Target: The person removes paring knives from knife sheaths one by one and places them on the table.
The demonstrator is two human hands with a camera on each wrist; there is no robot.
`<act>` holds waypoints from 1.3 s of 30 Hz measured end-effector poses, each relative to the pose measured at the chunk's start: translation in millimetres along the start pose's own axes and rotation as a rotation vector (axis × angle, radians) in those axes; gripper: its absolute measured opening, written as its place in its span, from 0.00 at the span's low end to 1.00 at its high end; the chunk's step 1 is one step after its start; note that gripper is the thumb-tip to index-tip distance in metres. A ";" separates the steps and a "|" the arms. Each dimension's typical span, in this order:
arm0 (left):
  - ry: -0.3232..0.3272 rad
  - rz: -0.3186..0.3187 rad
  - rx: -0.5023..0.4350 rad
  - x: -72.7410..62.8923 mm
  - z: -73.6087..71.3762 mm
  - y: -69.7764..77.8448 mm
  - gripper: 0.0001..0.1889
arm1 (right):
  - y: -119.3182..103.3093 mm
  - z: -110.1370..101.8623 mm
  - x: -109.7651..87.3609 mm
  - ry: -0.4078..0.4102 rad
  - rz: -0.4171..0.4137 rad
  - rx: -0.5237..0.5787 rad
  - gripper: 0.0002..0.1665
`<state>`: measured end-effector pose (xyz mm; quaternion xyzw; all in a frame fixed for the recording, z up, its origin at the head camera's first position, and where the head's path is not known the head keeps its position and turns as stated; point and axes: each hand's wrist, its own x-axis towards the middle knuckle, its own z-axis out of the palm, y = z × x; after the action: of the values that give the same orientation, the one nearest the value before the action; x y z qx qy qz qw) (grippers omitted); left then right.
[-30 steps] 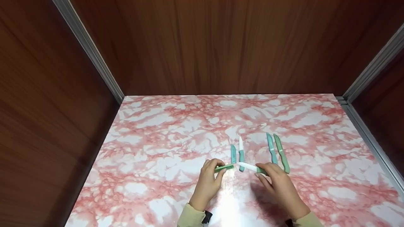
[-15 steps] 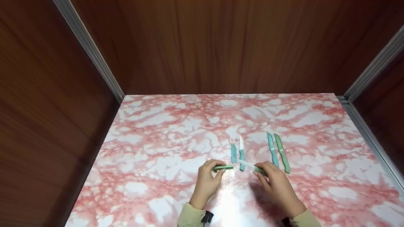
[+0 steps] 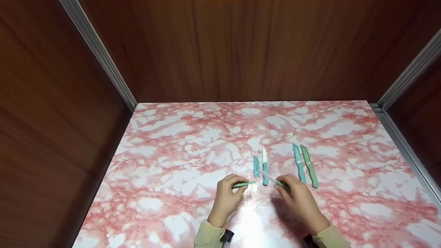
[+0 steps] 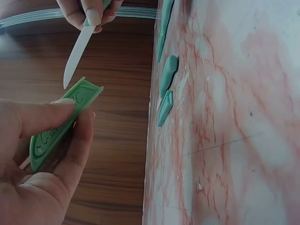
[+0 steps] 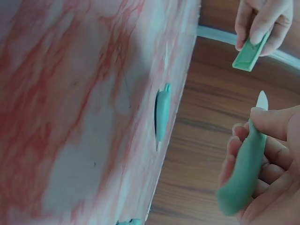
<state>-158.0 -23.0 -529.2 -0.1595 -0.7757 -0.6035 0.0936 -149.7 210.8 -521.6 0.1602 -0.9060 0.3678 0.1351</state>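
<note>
In the head view my left hand (image 3: 228,194) pinches a green knife sheath (image 4: 56,125) between thumb and fingers, its open end facing right. My right hand (image 3: 297,196) grips the green handle of a paring knife (image 5: 246,171), whose white blade (image 4: 78,57) points left and slightly away from me. The blade tip stands apart from the sheath's mouth in the left wrist view. Behind the hands, a teal sheath (image 3: 256,166) lies on the table beside an uncovered teal-handled knife (image 3: 265,174); the held blade overlaps that handle in the head view.
A sheathed teal knife (image 3: 299,163) and a sheathed green knife (image 3: 309,166) lie side by side to the right, just beyond my right hand. The pink-and-white marbled table (image 3: 193,137) ends at a brown wood-grain panel (image 3: 241,51), with metal rails at both sides.
My right hand has shifted slightly left, and the held blade now slants more steeply away from me. The sheath in my left hand has turned to show a narrower edge.
</note>
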 end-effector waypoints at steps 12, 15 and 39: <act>0.013 -0.073 -0.040 0.1 -1.2 0.2 0.12 | -1.5 4.3 5.4 0.025 0.029 0.095 0.10; 0.015 -0.080 -0.095 -1.0 -2.7 7.2 0.10 | -1.5 6.6 6.2 0.026 0.037 0.118 0.10; -0.024 -0.106 -0.250 -0.7 -10.3 20.8 0.06 | -9.6 22.7 17.0 -0.027 0.262 0.328 0.06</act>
<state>-150.3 -28.5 -508.0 -0.1360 -0.7028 -0.6975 0.0317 -164.3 184.9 -525.2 0.0659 -0.8487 0.5227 0.0459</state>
